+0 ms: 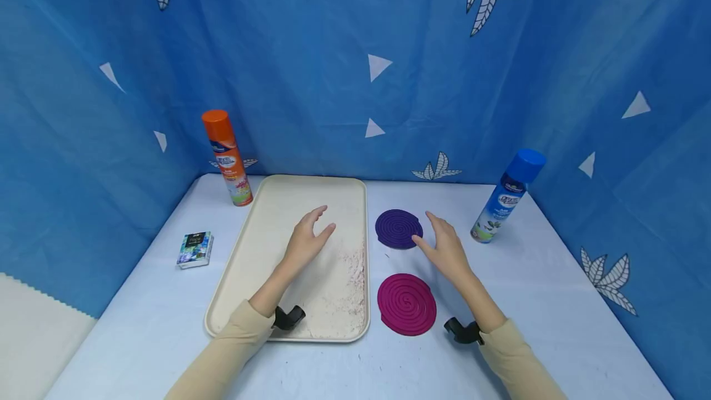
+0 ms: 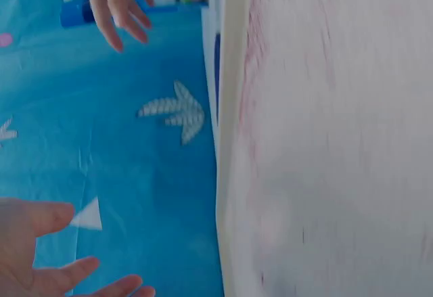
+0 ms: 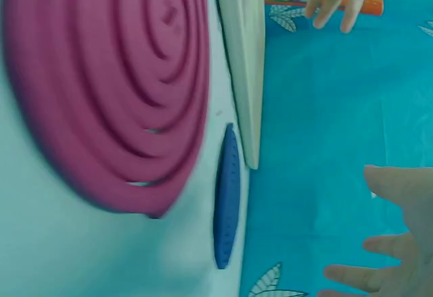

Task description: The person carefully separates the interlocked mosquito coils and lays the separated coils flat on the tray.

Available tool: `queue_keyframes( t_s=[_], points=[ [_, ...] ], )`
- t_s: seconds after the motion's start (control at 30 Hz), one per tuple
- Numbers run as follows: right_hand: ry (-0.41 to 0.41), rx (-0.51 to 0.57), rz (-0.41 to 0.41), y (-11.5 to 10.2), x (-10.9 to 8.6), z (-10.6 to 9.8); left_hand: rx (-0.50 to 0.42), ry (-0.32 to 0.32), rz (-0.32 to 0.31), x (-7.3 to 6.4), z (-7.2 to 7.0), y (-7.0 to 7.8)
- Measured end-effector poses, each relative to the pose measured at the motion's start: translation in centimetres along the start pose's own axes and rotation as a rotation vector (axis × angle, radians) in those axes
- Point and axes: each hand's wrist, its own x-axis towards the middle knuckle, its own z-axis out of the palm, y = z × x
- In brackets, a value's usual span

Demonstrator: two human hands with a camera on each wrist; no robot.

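Note:
Over the cream tray (image 1: 289, 202) hovers my left hand (image 1: 304, 241), its fingers loosely extended and nothing in them. My right hand (image 1: 446, 249) is held above the table beside the purple spiral mat (image 1: 397, 228), fingers apart and bare; its thumb tip overlaps the mat's edge in the head view. Nearer to me lies a magenta spiral mat (image 1: 407, 304), flat on the table to the right of the tray. The right wrist view shows this magenta mat (image 3: 122, 94) up close, with the purple mat (image 3: 227, 199) seen edge-on beyond it.
An orange spray can (image 1: 228, 159) stands at the back left, a blue spray can (image 1: 507, 197) at the right. A small patterned box (image 1: 195, 250) lies left of the tray. Blue patterned cloth (image 1: 311, 79) walls the back and sides of the white table (image 1: 316, 375).

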Motion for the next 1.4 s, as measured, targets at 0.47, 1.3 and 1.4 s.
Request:
queue_keyframes(
  t_s=[0.47, 1.3, 1.4],
  points=[
    [-0.025, 0.329, 0.106, 1.8, -4.3, 0.6, -0.338, -0.145, -0.059, -4.2, 4.9, 3.5],
    [-0.080, 0.414, 0.285, 1.1, -9.0, 1.8, -0.498, -0.333, -0.154, -10.7, 10.1, 5.4],
    [-0.117, 0.544, 0.343, 1.2, -9.0, 1.6, -0.504, -0.327, -0.155, -10.6, 10.1, 5.3]
  ],
)
